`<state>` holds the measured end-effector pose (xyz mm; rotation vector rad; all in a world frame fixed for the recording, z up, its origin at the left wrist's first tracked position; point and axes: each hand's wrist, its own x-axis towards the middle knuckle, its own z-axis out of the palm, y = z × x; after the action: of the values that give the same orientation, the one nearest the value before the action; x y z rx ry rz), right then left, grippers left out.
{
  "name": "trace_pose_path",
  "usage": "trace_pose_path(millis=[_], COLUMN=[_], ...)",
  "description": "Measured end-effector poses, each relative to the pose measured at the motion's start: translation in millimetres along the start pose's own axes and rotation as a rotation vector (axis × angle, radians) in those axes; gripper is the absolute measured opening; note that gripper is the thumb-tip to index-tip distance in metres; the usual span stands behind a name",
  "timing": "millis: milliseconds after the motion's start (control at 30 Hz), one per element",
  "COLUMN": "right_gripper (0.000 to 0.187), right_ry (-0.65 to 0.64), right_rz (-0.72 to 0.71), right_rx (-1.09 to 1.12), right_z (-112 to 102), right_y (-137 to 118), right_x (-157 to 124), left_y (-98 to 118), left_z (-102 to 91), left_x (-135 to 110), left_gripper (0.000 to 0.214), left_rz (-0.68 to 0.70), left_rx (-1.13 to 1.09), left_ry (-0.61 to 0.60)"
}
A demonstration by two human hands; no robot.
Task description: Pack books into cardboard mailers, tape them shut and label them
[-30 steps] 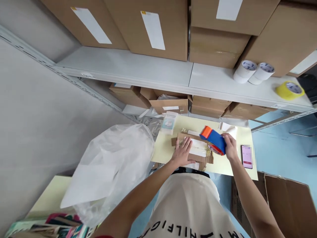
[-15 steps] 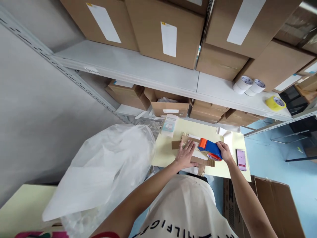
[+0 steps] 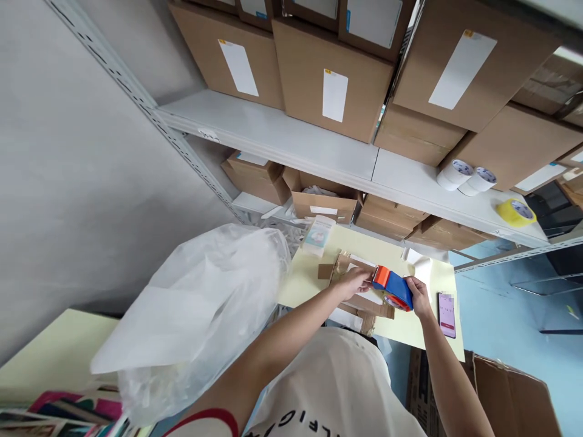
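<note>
The left hand [image 3: 356, 283], no longer pressing flat on the cardboard package [image 3: 371, 305], is half-curling its fingers by the tape dispenser [image 3: 394, 286], giving up that flat hold; I cannot tell if they are pinching tape. The right hand [image 3: 418, 294] is gripping the dispenser's back. The package is lying on the yellow tabletop [image 3: 297, 284].

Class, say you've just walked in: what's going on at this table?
A person's right hand grips a blue and orange tape dispenser at a cardboard package on the table. The left hand is over the package, its fingertips close to the dispenser's orange end; whether they touch the tape is too small to tell. A phone lies to the right.
</note>
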<state>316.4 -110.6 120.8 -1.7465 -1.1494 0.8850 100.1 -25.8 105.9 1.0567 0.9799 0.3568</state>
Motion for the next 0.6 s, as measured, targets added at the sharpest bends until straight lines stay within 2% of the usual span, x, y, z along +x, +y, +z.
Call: trace_pose_path(millis=[67,133,267,333,400,500,600], right_gripper=[0.055,0.055,0.054,0.054,0.056,0.058,0.061], right_ry=[0.012,0.005,-0.047,-0.069,-0.065,-0.034,-0.042], right_rz=[-0.016,-0.040,-0.080,-0.110,-0.149,-0.167,-0.147], right_rx=[-0.009,-0.027,-0.155,-0.254,-0.345,-0.462,-0.534], right_z=[0.3,1.9,3.4,-1.6,-12.6,-34.8,-48.5], right_y=[1.2,0.6,-6.1,-10.2,-12.4,-9.1,-0.2], right_x=[-0.3,-0.1,0.5,-0.1,-2.4,-9.0,-15.6], left_y=[3.2,5.2,8.3,9.3,8.8,3.2,-8.9], left_z=[2.1,4.0,5.2,-3.0,-23.0,-69.9,-110.1], left_x=[2.2,1.2,-4.7,-8.2,-12.8,-21.8,-28.5], left_gripper=[0.020,0.013,0.022,0.021,0.019,0.022,0.026], left_rz=[-0.016,0.002,0.017,0.013,0.017,0.019,0.001], left_rx=[-0.036,-0.001,0.062,0.059,0.055,0.054,0.068], left_ry=[-0.007,0.037,0.108,0.125,0.172,0.283,0.332])
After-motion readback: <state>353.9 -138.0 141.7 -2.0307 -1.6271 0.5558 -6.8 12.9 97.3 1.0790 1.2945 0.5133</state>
